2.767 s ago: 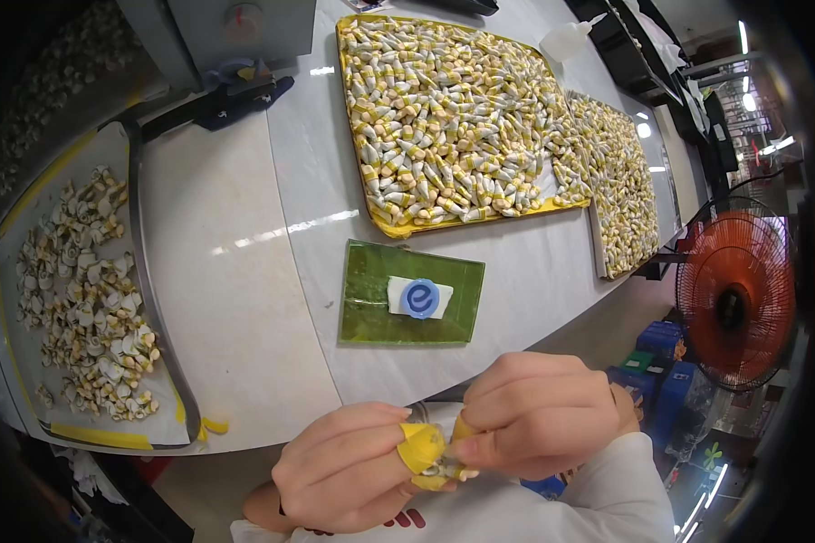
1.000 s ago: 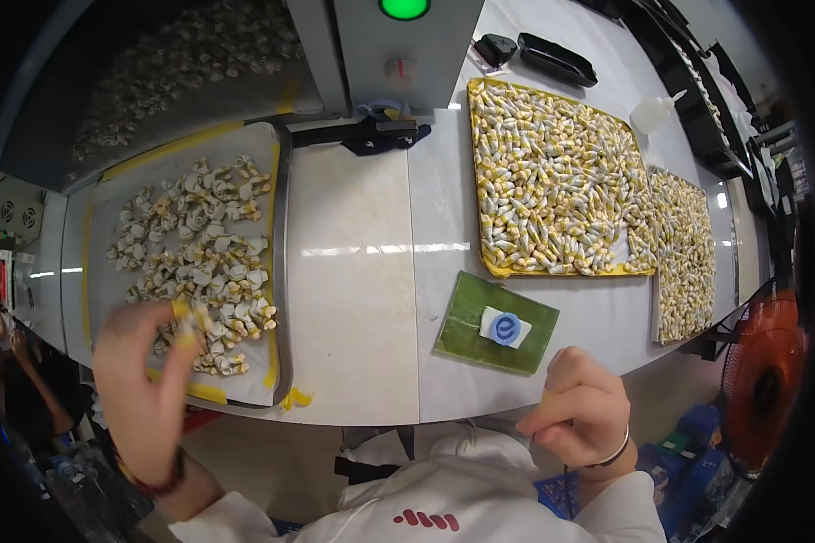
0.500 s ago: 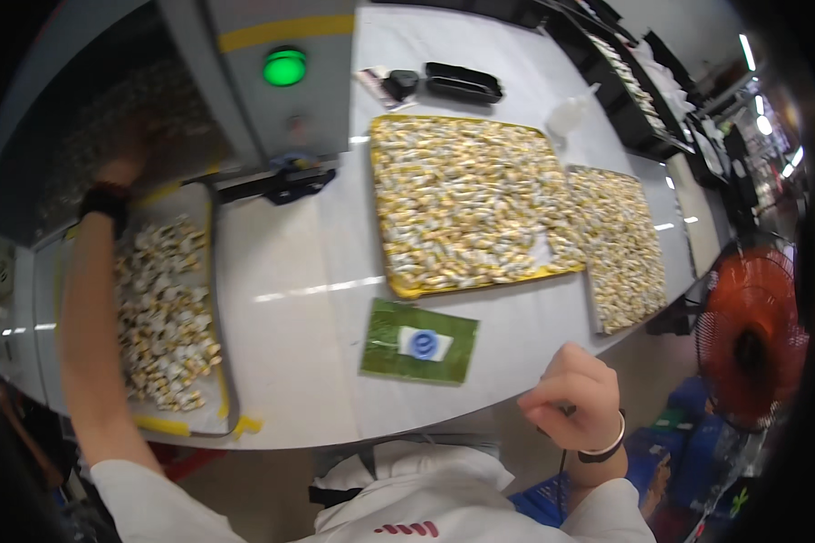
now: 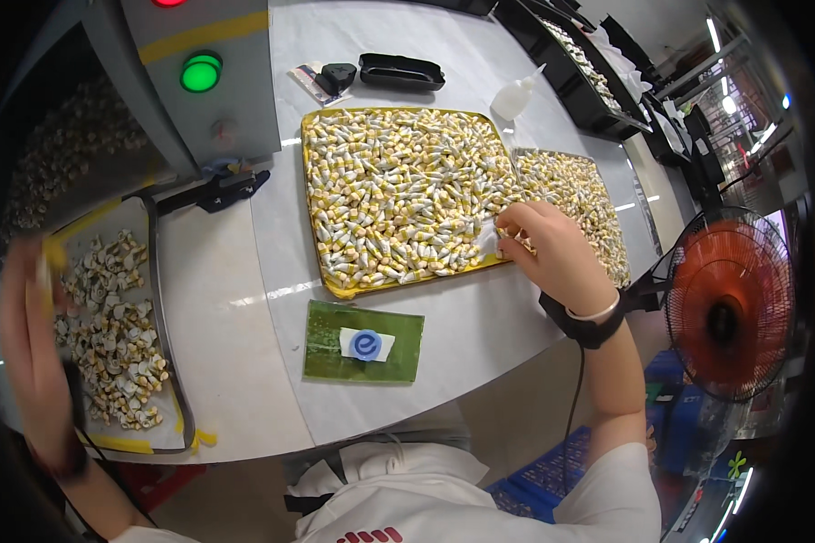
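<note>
My right hand (image 4: pixel 552 249) reaches over the lower right corner of a yellow-edged tray (image 4: pixel 342 291). Its fingers are curled toward the thumb among small white-and-yellow cone-shaped pieces (image 4: pixel 398 195); what lies between the fingertips is hidden. A dark band and a pale bracelet circle that wrist. My left hand (image 4: pixel 32 330), smeared by motion, is at the left side of a second tray (image 4: pixel 190 425), which holds a loose heap of similar white-and-yellow pieces (image 4: pixel 122 371). Whether it holds anything cannot be made out.
A grey machine (image 4: pixel 217 118) with a green light (image 4: pixel 201 71) stands at left. Nearer me lies a green pad (image 4: pixel 362 344). More pieces (image 4: pixel 575 195) fill a tray to the right. Behind are a black tray (image 4: pixel 402 72) and a bottle (image 4: pixel 513 98); an orange fan (image 4: pixel 729 308) stands right.
My right hand has moved from beyond the table's front edge up to the middle tray's corner. My left hand has come back out of the machine's opening. The view has shifted right.
</note>
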`<state>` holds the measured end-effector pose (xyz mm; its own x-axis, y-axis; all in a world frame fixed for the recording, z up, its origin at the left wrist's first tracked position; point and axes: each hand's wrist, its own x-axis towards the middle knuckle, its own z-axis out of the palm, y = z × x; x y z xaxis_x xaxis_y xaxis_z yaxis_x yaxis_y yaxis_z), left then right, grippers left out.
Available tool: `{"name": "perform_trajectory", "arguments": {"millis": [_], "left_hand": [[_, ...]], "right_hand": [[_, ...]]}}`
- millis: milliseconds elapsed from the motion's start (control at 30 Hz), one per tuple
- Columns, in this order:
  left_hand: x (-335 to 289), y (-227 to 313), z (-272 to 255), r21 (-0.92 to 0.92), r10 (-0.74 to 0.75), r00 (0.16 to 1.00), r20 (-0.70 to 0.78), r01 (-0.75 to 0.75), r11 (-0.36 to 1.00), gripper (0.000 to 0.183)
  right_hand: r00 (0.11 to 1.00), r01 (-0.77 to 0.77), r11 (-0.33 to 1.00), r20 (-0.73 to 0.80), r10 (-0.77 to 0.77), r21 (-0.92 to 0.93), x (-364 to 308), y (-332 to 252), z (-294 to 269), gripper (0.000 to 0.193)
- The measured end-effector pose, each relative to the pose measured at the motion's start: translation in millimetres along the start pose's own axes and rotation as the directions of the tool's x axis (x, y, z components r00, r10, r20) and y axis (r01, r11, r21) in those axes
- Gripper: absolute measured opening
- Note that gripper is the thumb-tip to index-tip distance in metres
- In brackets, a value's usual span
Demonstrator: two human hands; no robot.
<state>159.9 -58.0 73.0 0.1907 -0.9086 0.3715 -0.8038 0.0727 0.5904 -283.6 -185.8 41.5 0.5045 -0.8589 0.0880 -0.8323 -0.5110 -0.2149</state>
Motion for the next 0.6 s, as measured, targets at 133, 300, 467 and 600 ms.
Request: {"name": "perform_trajectory", "arguments": {"millis": [133,300,467,600], "left_hand": [[-80,62,-17,-0.509,0.171,0.910,0.378,0.049,0.859,0.042],[-88,88,66,-0.802,0.310,0.797,0.518,0.326,0.501,0.032],[-107,94,120,-0.825,0.315,0.767,0.559,0.550,0.128,0.036],[-124,98,134,-0.724,0.251,0.767,0.590,0.640,-0.256,0.039]], "right_hand": [[0.994,0.087,0.996,0.065,-0.087,-0.001,24,-16,8,0.010],[0.997,0.080,0.996,0.027,-0.079,-0.033,25,-7,15,0.011],[0.997,0.063,0.985,-0.054,-0.055,0.160,22,-21,4,0.021],[0.972,0.207,0.873,-0.197,-0.130,0.441,6,-50,7,0.029]]}}
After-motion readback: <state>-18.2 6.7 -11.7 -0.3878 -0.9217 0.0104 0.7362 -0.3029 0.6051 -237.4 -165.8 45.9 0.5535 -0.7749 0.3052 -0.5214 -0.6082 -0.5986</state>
